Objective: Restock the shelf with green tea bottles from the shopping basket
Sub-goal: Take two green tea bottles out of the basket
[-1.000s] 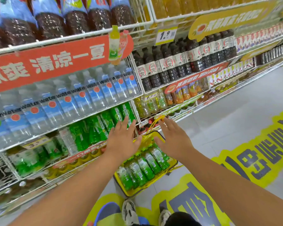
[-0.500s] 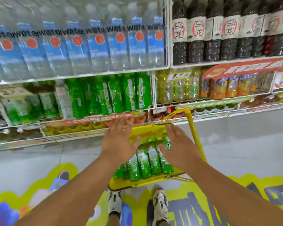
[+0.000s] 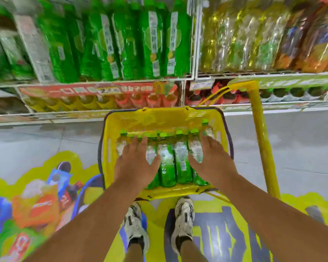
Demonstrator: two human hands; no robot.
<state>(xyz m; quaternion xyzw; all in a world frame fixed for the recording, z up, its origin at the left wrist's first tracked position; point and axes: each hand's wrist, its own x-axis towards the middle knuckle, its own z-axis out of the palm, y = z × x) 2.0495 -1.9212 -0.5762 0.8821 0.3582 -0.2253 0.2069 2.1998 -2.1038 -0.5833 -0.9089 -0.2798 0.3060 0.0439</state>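
A yellow shopping basket point(image 3: 159, 118) stands on the floor in front of my feet. Several green tea bottles point(image 3: 180, 163) lie side by side in it, green caps pointing toward the shelf. My left hand point(image 3: 136, 163) reaches into the basket over the leftmost bottles with fingers straight. My right hand point(image 3: 210, 159) lies over the rightmost bottles, fingers also extended. Neither hand visibly grips a bottle. Above, a wire shelf point(image 3: 102, 82) holds a row of upright green tea bottles point(image 3: 151, 40).
The basket's tall yellow pull handle point(image 3: 259, 137) rises at the right. Yellowish and orange drinks point(image 3: 254, 35) fill the neighbouring shelf bay. A lower shelf point(image 3: 102, 99) holds red and yellow bottles. Grey tiled floor with a colourful sticker point(image 3: 32, 195) lies around my white shoes point(image 3: 184, 214).
My head has dropped lower and closer to the shelf and basket. Both hands have moved down from above the basket onto the bottles inside it.
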